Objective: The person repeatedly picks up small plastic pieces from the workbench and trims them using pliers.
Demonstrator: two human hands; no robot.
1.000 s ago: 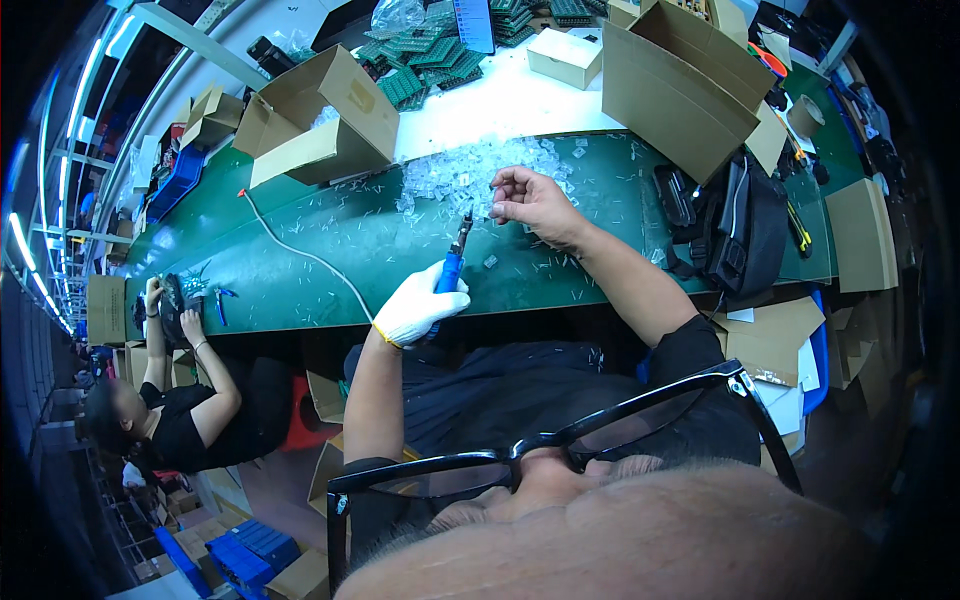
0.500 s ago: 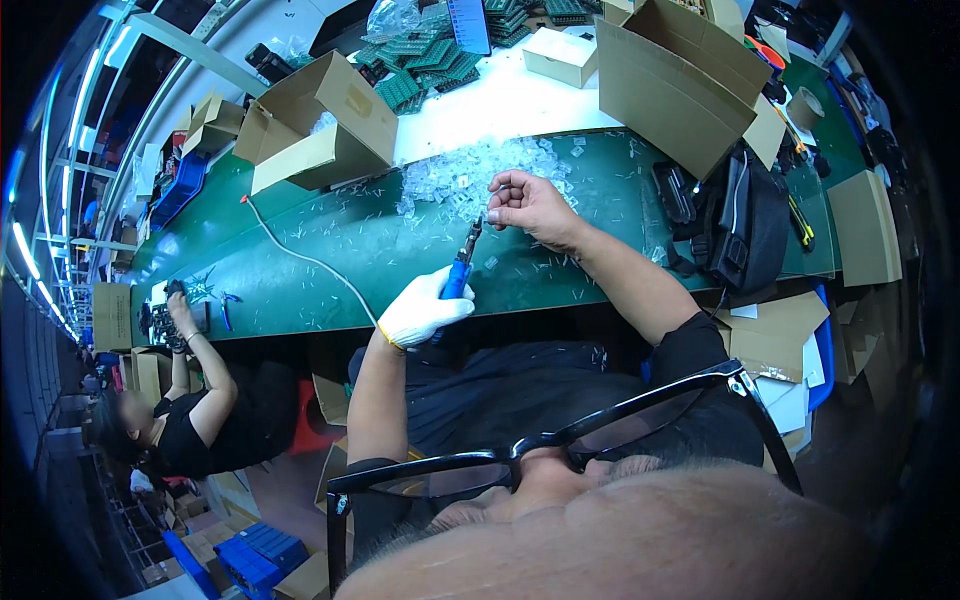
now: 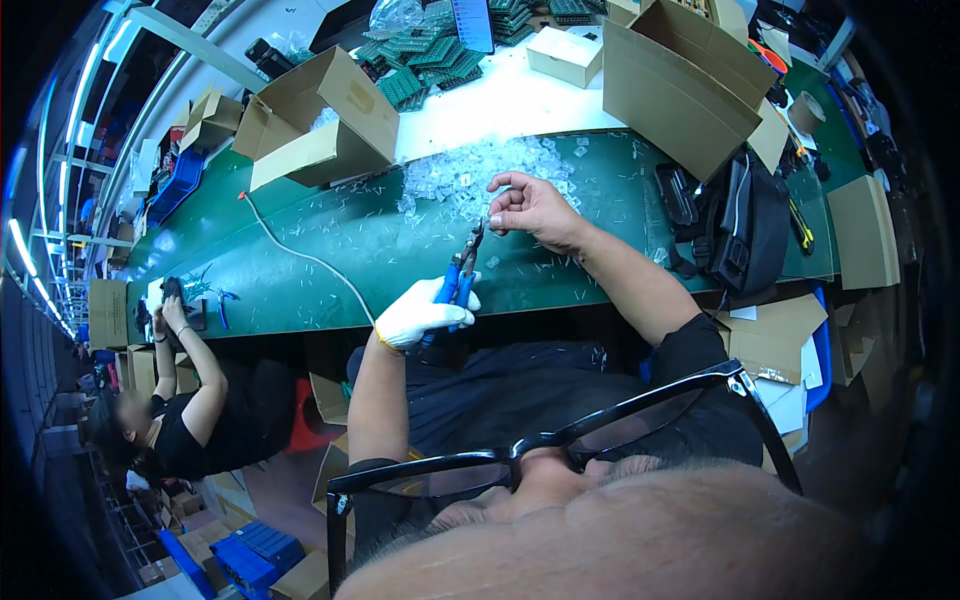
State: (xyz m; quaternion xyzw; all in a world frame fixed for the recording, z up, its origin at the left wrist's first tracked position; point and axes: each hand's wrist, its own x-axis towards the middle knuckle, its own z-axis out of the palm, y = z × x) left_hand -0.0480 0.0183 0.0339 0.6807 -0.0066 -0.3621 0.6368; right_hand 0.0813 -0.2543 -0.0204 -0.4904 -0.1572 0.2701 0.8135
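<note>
My left hand (image 3: 420,314), in a white glove with a yellow cuff edge, is closed round a pair of blue-handled cutting pliers (image 3: 466,272). Its two handles stand apart, and the jaws point away from me, up to the fingertips of my other hand. Bare, my right hand (image 3: 532,212) pinches thumb against forefinger right at the jaws. Whatever sits in that pinch is too small to make out. Just beyond both hands a heap of small clear plastic pieces (image 3: 450,178) spreads on the green bench top (image 3: 330,230). One loose clear piece (image 3: 492,262) lies beside the pliers.
Open cardboard boxes stand at left (image 3: 330,120) and right (image 3: 680,85). Green circuit boards (image 3: 430,65) are piled at the back beside a small white box (image 3: 565,56). A black bag (image 3: 750,230) lies right; a grey hose (image 3: 310,255) crosses left. A co-worker (image 3: 190,400) sits far left.
The pliers' handles have spread apart, and the tool has turned slightly. My right hand keeps its pinch in nearly the same spot. At far left the co-worker's arms have shifted.
</note>
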